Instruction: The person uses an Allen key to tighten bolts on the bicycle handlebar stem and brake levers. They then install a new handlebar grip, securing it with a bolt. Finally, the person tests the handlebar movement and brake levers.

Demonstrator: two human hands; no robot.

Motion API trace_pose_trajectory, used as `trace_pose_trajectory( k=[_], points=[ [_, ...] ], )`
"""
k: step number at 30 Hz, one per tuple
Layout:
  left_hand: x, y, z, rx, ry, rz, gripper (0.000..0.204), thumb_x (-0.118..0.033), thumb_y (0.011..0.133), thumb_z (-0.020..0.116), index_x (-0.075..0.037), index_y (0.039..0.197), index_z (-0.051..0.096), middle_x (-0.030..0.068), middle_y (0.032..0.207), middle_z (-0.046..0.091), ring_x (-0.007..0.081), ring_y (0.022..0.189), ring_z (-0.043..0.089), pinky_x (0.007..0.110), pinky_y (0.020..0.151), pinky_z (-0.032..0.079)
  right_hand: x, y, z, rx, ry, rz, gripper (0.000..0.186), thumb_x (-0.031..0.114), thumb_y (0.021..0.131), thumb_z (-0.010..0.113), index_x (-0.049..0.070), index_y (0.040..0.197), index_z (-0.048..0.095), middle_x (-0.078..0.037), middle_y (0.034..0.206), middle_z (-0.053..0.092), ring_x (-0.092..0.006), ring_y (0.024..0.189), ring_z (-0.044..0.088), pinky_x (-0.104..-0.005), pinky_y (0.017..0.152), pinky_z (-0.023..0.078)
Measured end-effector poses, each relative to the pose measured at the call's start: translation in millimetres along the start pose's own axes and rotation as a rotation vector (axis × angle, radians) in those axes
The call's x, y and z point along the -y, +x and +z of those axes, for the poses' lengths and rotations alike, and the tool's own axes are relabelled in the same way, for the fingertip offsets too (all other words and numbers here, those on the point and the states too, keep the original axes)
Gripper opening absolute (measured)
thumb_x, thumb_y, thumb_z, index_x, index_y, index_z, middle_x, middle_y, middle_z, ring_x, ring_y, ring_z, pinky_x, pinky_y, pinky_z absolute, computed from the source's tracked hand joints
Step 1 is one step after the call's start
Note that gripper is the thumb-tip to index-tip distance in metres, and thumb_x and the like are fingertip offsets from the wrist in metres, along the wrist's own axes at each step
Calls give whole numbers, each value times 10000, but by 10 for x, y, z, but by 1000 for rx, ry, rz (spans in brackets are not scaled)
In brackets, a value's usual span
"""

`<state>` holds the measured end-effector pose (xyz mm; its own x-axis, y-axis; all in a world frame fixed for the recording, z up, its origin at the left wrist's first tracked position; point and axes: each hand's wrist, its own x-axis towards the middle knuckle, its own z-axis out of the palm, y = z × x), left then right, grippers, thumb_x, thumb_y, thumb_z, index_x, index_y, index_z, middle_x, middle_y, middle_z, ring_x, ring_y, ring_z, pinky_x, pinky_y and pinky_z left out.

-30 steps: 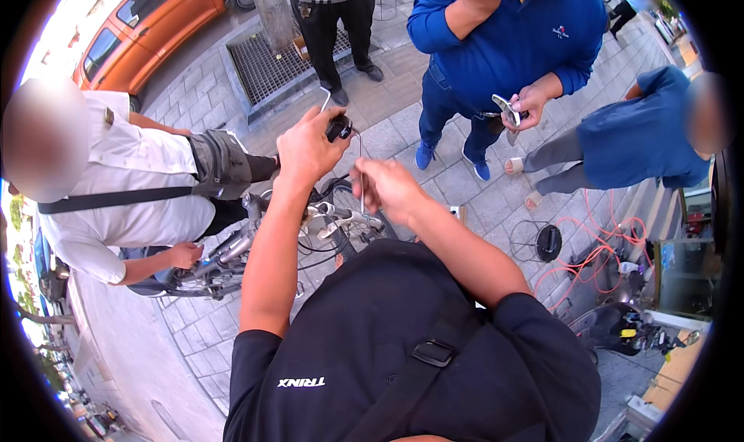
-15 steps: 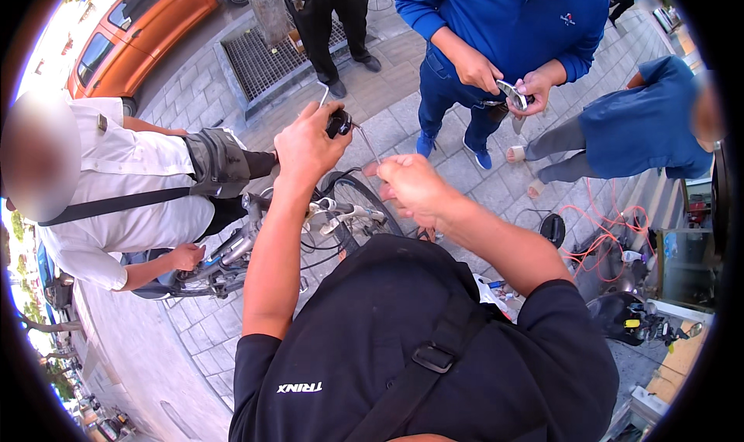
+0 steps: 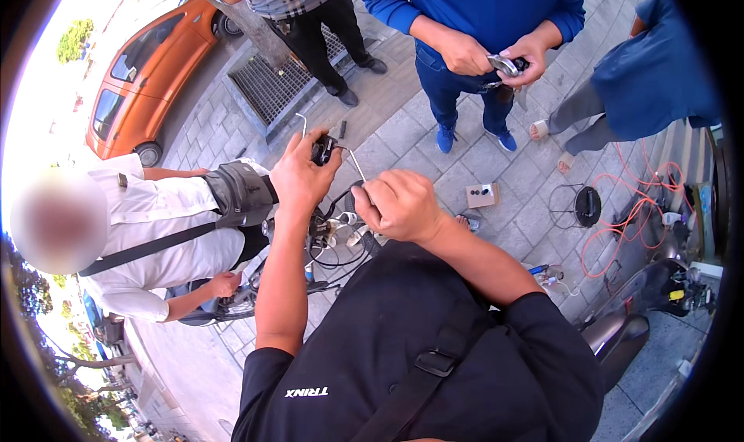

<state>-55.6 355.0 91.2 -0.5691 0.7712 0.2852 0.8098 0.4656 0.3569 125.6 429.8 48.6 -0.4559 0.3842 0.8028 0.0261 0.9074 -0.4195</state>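
Black part [image 3: 322, 152]: small, it is held up in the air in front of the body, in the fingers of the left hand [image 3: 302, 177].
Left hand: closed round the black part in a narrow grip, with the forearm raised.
Bent rod [image 3: 303, 124]: thin and light in colour, it rises above the fingers of the left hand; whether it is joined with the black part, I cannot tell.
Silver rod [image 3: 355, 164]: it has a bend near its upper end, and this end reaches to the right side of the black part; whether it sits inside, I cannot see.
Right hand [image 3: 401, 207]: curled tightly about the lower end of the silver rod, to the right of the left hand and a little nearer to the body.
Bike [image 3: 343, 231]: below the hands, partly covered by the left forearm.
White shirt [image 3: 167, 217]: worn by a person at the left, whose one hand is at the bike; if it touches, I cannot tell.
Blue top [image 3: 473, 8]: worn by a person ahead, who holds a shiny metal thing [image 3: 504, 65] with both hands.
Paving [image 3: 395, 132]: grey slabs, which carry a small box [image 3: 482, 195] and, farther right, orange cable [image 3: 640, 203].
Car [image 3: 143, 85]: orange, at the upper left.
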Motion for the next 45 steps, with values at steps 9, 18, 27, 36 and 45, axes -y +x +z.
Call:
trace_pose_trajectory(
  k=[9, 18, 27, 36, 45],
  points=[
    [-50, 20, 43, -9, 17, 3, 408, -363, 827, 817, -184, 1191, 773, 66, 993, 712, 336, 900, 734, 447, 761, 567, -110, 42, 2, 61, -72, -19, 302, 174, 827, 780, 123, 669, 528, -36, 651, 533, -233, 566, 582, -379, 516, 475],
    [-74, -24, 20, -30, -4, 25, 390, -320, 804, 823, -165, 1160, 780, 75, 939, 706, 319, 841, 737, 412, 739, 578, -318, 83, 2, 172, 194, -124, 293, 71, 758, 794, 90, 675, 514, -53, 643, 529, -260, 547, 597, -388, 499, 479],
    [-52, -15, 13, -34, -34, 35, 374, -305, 804, 829, -159, 1145, 777, 61, 881, 683, 297, 759, 720, 397, 689, 572, -402, 264, -127, 247, 282, -98, 281, 12, 774, 764, 75, 670, 512, -75, 614, 525, -292, 504, 576, -400, 481, 480],
    [-34, 15, 30, -67, -16, 46, 369, -305, 801, 820, -169, 1141, 776, 54, 882, 687, 294, 738, 715, 395, 675, 573, -638, 457, -154, 364, 427, -77, 257, 5, 791, 758, 44, 666, 537, -111, 642, 565, -327, 542, 591, -418, 516, 469],
    [-28, 23, 52, -81, 21, 56, 365, -299, 771, 848, -168, 1104, 778, 30, 869, 691, 278, 720, 723, 387, 637, 580, -843, 585, -176, 485, 543, 9, 245, 57, 827, 738, 39, 659, 561, -125, 643, 590, -345, 571, 615, -438, 535, 493]
  ],
)
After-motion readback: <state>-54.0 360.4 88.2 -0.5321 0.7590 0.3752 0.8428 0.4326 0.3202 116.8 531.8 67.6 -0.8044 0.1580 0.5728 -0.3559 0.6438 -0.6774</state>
